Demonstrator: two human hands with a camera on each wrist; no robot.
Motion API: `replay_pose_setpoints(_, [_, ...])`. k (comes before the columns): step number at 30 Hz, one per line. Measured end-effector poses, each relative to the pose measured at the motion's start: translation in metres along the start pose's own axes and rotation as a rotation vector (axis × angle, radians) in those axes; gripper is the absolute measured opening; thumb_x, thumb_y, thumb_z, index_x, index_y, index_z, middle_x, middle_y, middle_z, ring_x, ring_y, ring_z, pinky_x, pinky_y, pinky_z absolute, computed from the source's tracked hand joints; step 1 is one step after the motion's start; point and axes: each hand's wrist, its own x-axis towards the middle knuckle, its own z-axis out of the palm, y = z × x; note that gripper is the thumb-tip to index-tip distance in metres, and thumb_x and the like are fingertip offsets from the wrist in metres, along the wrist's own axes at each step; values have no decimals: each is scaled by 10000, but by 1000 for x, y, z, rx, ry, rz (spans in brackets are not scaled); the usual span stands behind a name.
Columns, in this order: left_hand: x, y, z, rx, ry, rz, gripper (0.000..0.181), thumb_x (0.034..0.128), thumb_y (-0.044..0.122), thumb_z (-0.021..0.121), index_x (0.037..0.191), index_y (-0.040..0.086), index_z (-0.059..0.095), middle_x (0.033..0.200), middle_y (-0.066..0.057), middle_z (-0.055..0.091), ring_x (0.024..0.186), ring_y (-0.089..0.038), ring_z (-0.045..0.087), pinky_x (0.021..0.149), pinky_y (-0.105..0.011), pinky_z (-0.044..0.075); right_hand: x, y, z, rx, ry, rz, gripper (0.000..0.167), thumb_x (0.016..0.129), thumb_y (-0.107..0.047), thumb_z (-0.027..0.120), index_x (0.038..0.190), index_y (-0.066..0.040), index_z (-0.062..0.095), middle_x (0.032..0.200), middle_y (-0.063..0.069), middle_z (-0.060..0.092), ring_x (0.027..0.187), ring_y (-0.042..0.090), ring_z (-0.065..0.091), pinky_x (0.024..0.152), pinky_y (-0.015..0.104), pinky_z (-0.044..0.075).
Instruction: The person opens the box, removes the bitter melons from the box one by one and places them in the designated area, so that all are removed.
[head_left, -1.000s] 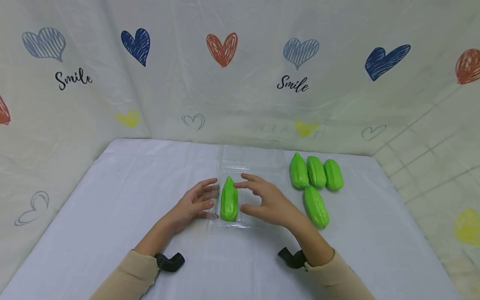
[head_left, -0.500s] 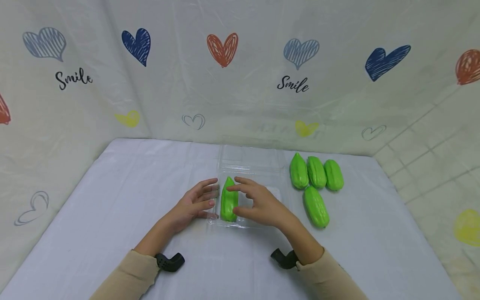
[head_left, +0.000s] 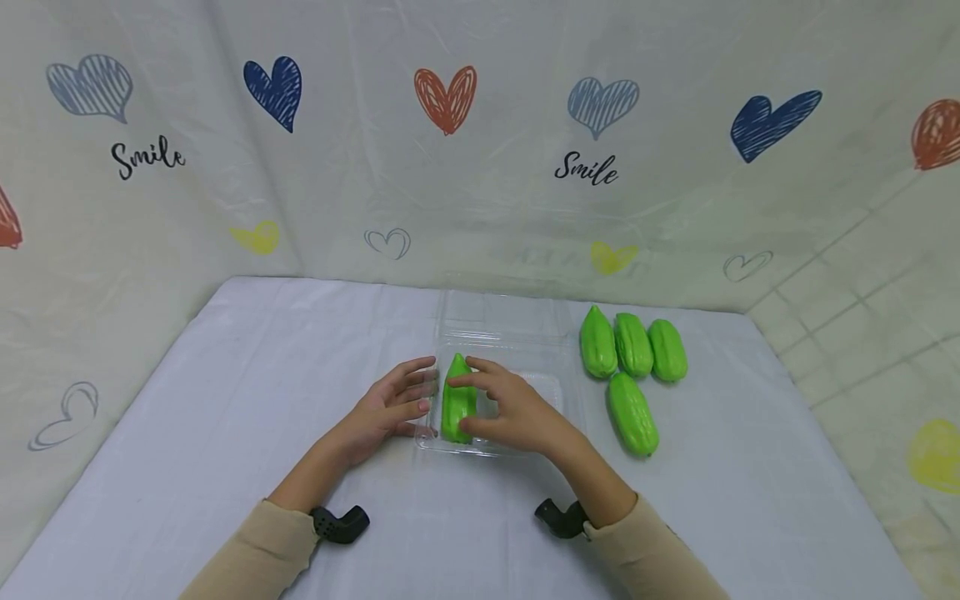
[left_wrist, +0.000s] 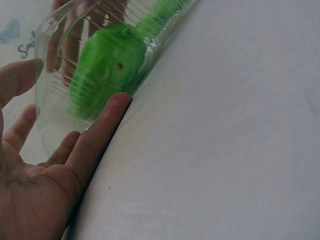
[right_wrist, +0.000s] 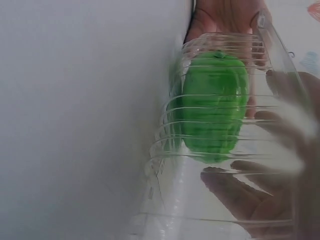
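A clear plastic clamshell box [head_left: 543, 388] lies with its lid tipped back. One glossy green ridged gourd [head_left: 453, 408] sits upright-lengthwise at its left side; both wrist views show this gourd [left_wrist: 105, 62] through the wall. My left hand [head_left: 386, 410] rests along the box's left side, fingers fairly straight. Over the box hovers my right hand [head_left: 517, 410], its thumb and loosely bent fingers overlapping the gourd's right edge in the head view. Through the plastic in the right wrist view, those fingers [right_wrist: 235, 192] appear apart from the gourd [right_wrist: 215, 105].
Several more green gourds [head_left: 632, 414] lie to the right of the box, three side by side and one in front. White cloth covers the table [head_left: 300, 350]. A curtain [head_left: 510, 200] printed with hearts hangs behind.
My right hand has moved left inside the box area, toward and partly over the gourd. My left hand, the box and the other gourds stay in place.
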Motion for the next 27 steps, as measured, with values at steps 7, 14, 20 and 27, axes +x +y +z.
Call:
replay_pose_setpoints(7, [0, 0, 0, -3, -2, -6, 652, 1005, 87, 559, 1575, 197, 261, 1608, -124, 277, 1459, -362, 322, 904, -484, 559, 2, 0, 3, -21, -18, 30, 506, 862, -259, 754, 1346, -183, 627, 1588, 133, 353, 1444, 353, 362, 1101, 578, 374])
replay_pose_setpoints(14, [0, 0, 0, -8, -1, -10, 659, 1001, 106, 576, 1574, 200, 264, 1611, -110, 278, 1465, -351, 310, 905, -488, 558, 3, 2, 6, -38, -27, 66, 499, 862, -296, 751, 1340, -208, 637, 1607, 111, 318, 1456, 347, 339, 1103, 583, 369])
replay_pose_setpoints(20, [0, 0, -1, -3, -3, -9, 659, 1001, 127, 585, 1573, 209, 267, 1609, -101, 282, 1459, -344, 327, 911, -487, 556, 6, 3, 9, -30, -31, 86, 508, 857, -308, 764, 1344, -233, 638, 1618, 87, 296, 1446, 355, 354, 1090, 564, 391])
replay_pose_setpoints(27, [0, 0, -1, -16, -9, 0, 657, 1003, 108, 574, 1574, 191, 261, 1607, -122, 277, 1453, -358, 331, 910, -492, 555, 8, 1, 12, -18, -31, 79, 517, 851, -293, 770, 1345, -213, 640, 1623, 105, 279, 1427, 380, 376, 1074, 566, 405])
